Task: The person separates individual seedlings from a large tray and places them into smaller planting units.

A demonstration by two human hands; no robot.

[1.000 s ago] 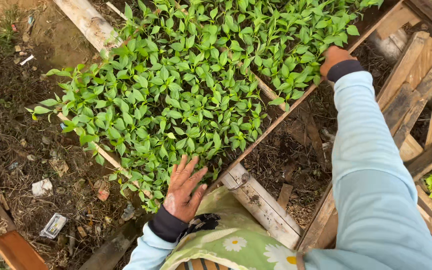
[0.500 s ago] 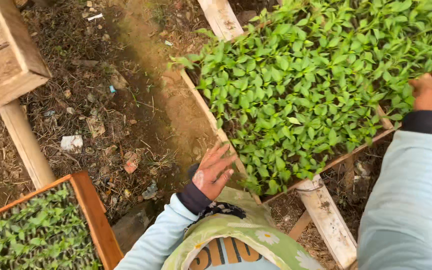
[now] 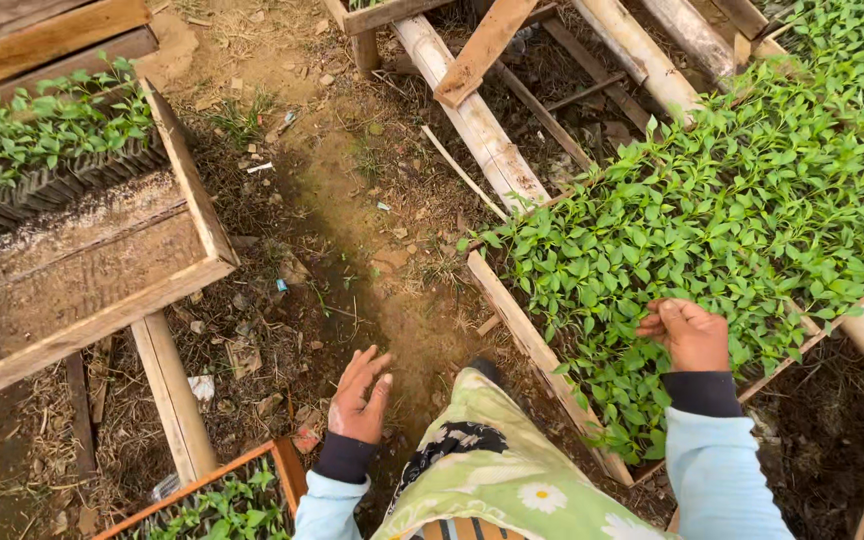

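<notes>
Seedlings [image 3: 732, 220] dense and green in wooden tray [image 3: 512, 310], propped on bamboo poles [image 3: 472, 120]. Right hand [image 3: 690, 335] resting on seedlings near tray's near edge, fingers curled into leaves; whether any stem is gripped cannot be told. Left hand [image 3: 360, 397] left of tray, over bare soil [image 3: 352, 240], fingers spread, holding nothing. Second tray [image 3: 82, 270] far left of first, part-filled. Third tray [image 3: 222, 500] below left hand.

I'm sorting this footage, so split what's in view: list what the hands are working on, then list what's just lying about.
In hand:
right hand, resting on the seedlings
wooden tray frame holding them
left hand, open over the dirt path, holding nothing

Lying about:
half-empty seedling tray
bamboo poles
loose plank
litter scraps
</notes>
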